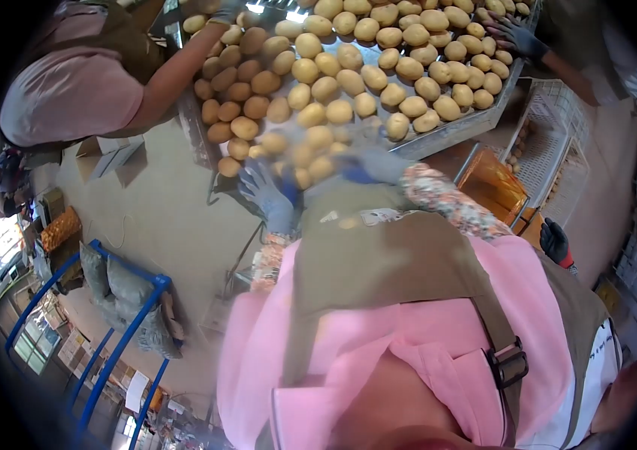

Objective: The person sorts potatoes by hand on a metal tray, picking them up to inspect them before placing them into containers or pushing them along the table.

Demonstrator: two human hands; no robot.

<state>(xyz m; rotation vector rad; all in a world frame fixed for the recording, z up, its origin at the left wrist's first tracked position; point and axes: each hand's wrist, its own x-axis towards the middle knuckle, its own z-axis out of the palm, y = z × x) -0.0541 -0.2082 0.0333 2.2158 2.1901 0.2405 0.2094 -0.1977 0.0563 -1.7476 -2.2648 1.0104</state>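
Note:
Many potatoes lie across a metal sorting table, some brown with soil and others pale yellow. My left hand, in a grey and blue work glove, is at the table's near edge beside the closest potatoes, its fingers spread and nothing visible in them. Over the near potatoes to the right is my right hand, gloved alike and smeared by motion, so its fingers are unclear. The potatoes between my hands are blurred too. Patterned sleeve covers reach down to both gloves.
Across the table, a co-worker's gloved hand rests by the potatoes at right; another worker's arm reaches in from the left. A dark-gloved hand shows behind me. White crates, an orange mesh bag and a blue frame stand around.

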